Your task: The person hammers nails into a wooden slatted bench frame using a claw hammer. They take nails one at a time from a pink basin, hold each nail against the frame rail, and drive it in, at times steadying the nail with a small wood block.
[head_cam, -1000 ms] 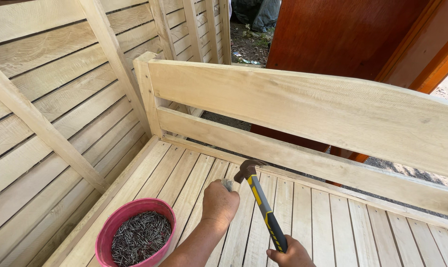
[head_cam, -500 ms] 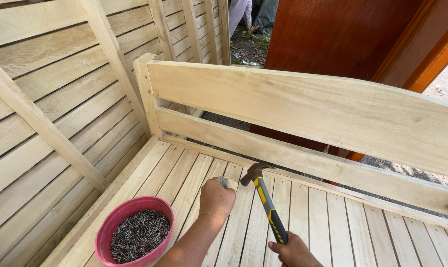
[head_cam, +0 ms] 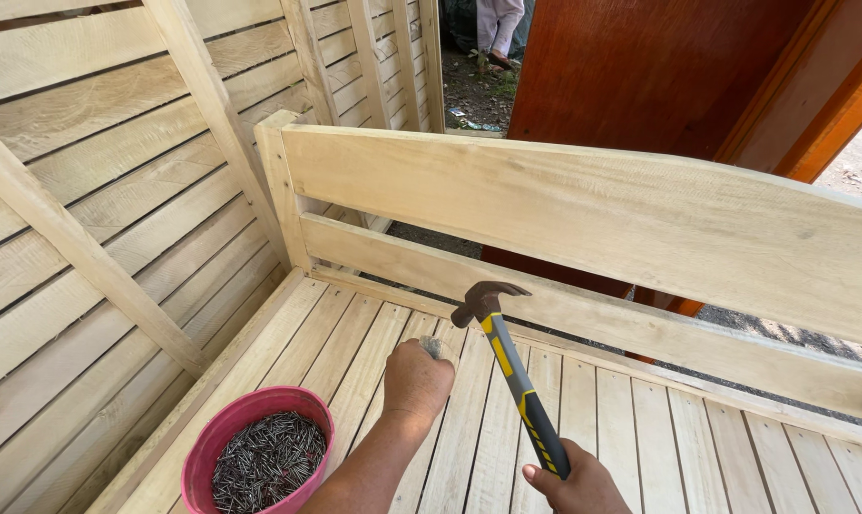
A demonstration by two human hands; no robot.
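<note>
Since a second ago your hammer (head_cam: pixel 507 371) has come up off the slats: its claw head, which sat low beside your left hand, now hangs raised above it, near the lower back rail (head_cam: pixel 640 324).

Largest first: you are looking down on an unfinished pale-wood bench, its slatted seat (head_cam: pixel 640 419) running across the lower frame and its broad top back board (head_cam: pixel 593 209) standing behind. That seat is the working surface, so everything you need sits on it or over it. To your left stand more slatted wooden panels (head_cam: pixel 98 190), braced with diagonal strips; behind the bench is a dark red-brown door (head_cam: pixel 640 67) and a strip of bare ground where another person's legs show.

A pink bowl (head_cam: pixel 207 457) full of dark nails rests on the seat at your left, close enough to reach without shifting.

Your right hand (head_cam: pixel 574 485) is closed round the black-and-yellow handle at its end, giving the head a long swing. Your left hand (head_cam: pixel 417 381) is bunched on the slats with its fingertips pinched together near the back edge, apparently steadying a nail; the nail itself is too small to make out.
</note>
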